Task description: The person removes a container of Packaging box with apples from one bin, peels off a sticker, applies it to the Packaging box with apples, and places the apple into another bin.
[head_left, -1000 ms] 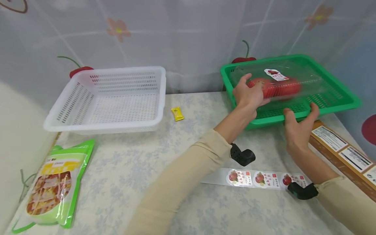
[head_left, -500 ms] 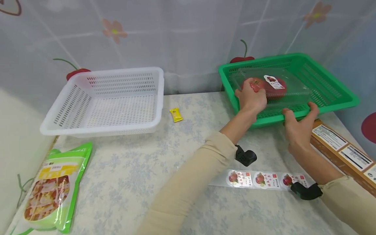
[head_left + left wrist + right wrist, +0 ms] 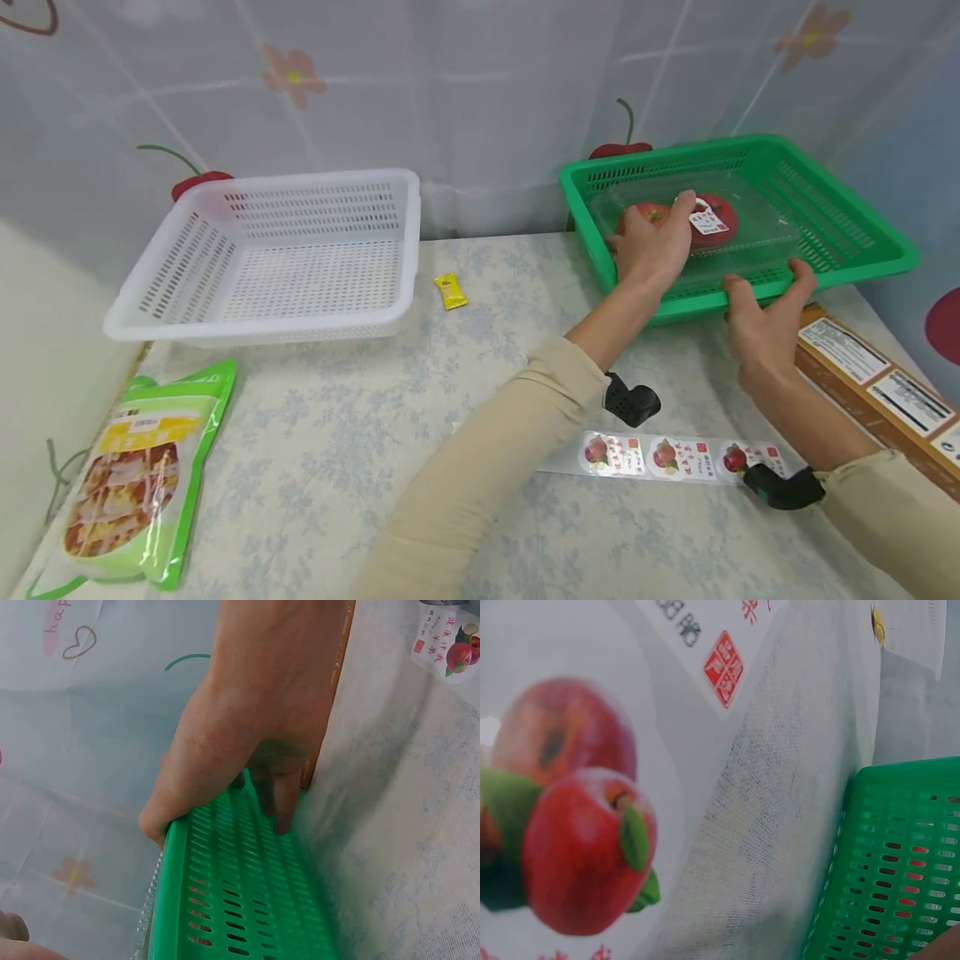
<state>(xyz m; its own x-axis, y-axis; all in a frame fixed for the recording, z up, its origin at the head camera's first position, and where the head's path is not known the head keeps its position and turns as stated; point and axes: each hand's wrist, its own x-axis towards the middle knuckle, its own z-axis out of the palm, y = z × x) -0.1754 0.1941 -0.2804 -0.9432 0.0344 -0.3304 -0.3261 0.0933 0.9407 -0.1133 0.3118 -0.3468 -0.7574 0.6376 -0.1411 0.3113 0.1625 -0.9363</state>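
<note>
A clear plastic box (image 3: 761, 218) with red, apple-like fruit (image 3: 716, 237) and a white sticker (image 3: 707, 221) lies inside the green basket (image 3: 847, 200). My left hand (image 3: 651, 250) is at the box's left end, its thumb lifted and spread from the fingers; the fingertips are partly hidden. At the basket's front, my right hand (image 3: 767, 329) grips the rim. The left wrist view shows that right hand (image 3: 247, 727) with its thumb over the rim and fingers against the slotted outer wall. Only an edge of a hand (image 3: 941, 946) enters the right wrist view.
A white basket (image 3: 262, 327) stands at the back left. Near it lies a small yellow packet (image 3: 452, 291). A green food bag (image 3: 142, 483) is at left. The strip of apple stickers (image 3: 652, 458) lies in front, and a brown box (image 3: 862, 375) lies under the right forearm's side.
The clear box has come down and left into the green basket. My left hand has loosened from it, the thumb swinging out to the right. The right hand stays on the rim.
</note>
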